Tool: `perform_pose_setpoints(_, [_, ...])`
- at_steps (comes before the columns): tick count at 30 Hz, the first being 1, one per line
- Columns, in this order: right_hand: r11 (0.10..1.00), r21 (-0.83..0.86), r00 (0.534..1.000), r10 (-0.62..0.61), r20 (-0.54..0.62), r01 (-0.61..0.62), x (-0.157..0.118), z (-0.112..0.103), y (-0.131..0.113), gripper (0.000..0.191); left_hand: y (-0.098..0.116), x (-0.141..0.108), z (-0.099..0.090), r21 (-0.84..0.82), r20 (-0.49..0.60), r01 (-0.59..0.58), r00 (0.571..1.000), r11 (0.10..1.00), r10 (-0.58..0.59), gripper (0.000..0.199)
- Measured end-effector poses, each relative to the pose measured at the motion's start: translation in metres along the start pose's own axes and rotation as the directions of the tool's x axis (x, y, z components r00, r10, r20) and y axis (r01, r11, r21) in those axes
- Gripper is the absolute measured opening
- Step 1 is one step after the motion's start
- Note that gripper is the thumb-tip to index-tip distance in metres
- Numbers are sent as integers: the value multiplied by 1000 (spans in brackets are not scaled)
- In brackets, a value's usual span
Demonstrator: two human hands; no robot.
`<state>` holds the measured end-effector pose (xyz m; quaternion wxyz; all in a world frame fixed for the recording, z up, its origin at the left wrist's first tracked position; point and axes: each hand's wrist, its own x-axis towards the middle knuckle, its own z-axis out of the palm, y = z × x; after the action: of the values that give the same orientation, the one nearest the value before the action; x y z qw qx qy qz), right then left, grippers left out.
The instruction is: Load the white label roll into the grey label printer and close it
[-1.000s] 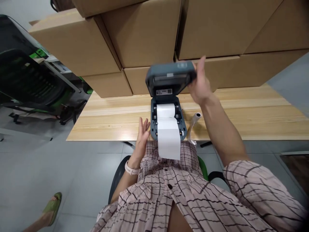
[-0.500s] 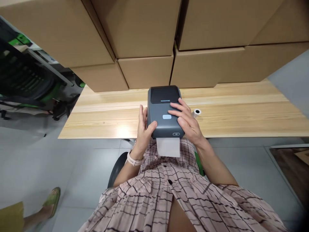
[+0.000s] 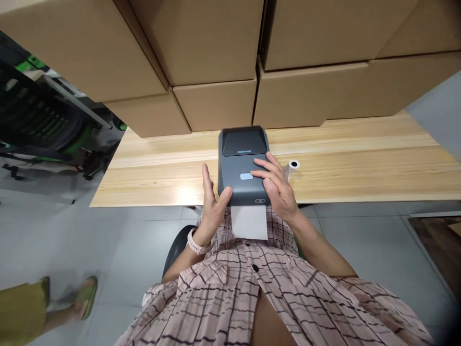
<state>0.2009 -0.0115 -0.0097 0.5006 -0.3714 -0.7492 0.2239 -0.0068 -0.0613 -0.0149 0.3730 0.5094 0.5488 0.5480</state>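
Observation:
A dark blue-grey label printer (image 3: 237, 166) stands on the table close in front of me, with a black window at its far end and a light blue button (image 3: 246, 176) on top. White paper (image 3: 249, 222) hangs out of its front over the table edge. My left hand (image 3: 213, 204) is at the printer's left front corner, thumb by the corner and fingers stretched up, apart from its side. The extended fingers of my right hand (image 3: 278, 185) lie on the printer's top right, one fingertip beside the button. A small white paper roll (image 3: 293, 166) stands right of that hand.
Stacked cardboard boxes (image 3: 216, 103) line the back of the wooden table (image 3: 360, 168). To the left are a dark chair (image 3: 39, 115) and another person's leg with a green sandal (image 3: 88, 295). A framed dark panel (image 3: 437, 245) lies on the floor at right.
My left hand's fingers have moved left, away from the printer's side. A little more paper shows at the front. The other person's feet have shifted right, and a second shoe shows.

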Motion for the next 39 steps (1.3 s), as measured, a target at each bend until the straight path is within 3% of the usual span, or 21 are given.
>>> perform_pose_setpoints(3, [1000,-10,998,22,61,-21,-1,-5,-2,44,-6,-20,-15,2,-59,57,997,998,-57,57])
perform_pose_setpoints(5, [1000,-13,998,14,66,-13,-1,-6,-3,49,-5,-32,-20,-5,155,229,962,973,-226,45])
perform_pose_setpoints(7, [999,-33,999,6,38,-4,0,-5,-5,52,0,-39,-18,-7,432,413,822,911,-370,43])
perform_pose_setpoints(8, [999,-47,1000,5,26,-4,0,-4,-6,52,4,-40,-15,-20,513,471,762,882,-396,42])
perform_pose_setpoints(9, [998,-60,1000,6,21,-5,0,-4,-6,52,8,-40,-12,-46,552,504,732,862,-399,42])
perform_pose_setpoints(15, [994,-101,998,-20,63,27,-1,-5,-6,56,19,-35,-1,-132,603,555,703,822,-378,45])
perform_pose_setpoints(19, [980,-185,995,-52,83,66,2,-9,-7,58,3,-37,-7,-56,595,479,721,876,-356,40])
perform_pose_setpoints(22, [960,-262,990,-66,126,98,7,-15,-13,55,-4,-35,-19,51,626,400,701,915,-342,46])
perform_pose_setpoints(23, [952,-284,987,-80,136,116,9,-17,-15,53,-4,-33,-24,81,597,358,730,930,-332,49])
perform_pose_setpoints(25, [931,-328,983,-116,144,158,14,-20,-21,44,0,-29,-34,102,431,258,859,961,-277,50])
perform_pose_setpoints(27, [907,-369,977,-157,145,201,20,-20,-26,30,5,-22,-39,101,163,129,976,987,-144,45])
perform_pose_setpoints(29, [885,-399,969,-193,153,239,26,-17,-31,20,8,-16,-40,120,-47,-25,998,992,31,34])
perform_pose_setpoints(31, [869,-408,958,-226,178,280,32,-12,-34,18,7,-9,-36,142,-124,-153,977,978,171,29])
perform_pose_setpoints(35, [867,-389,947,-247,204,310,34,-5,-28,20,0,-1,-23,117,-55,-238,968,964,246,44])
perform_pose_setpoints(39, [929,-318,982,-177,63,188,4,-1,-11,24,-4,-7,-15,65,72,-179,982,982,174,61])
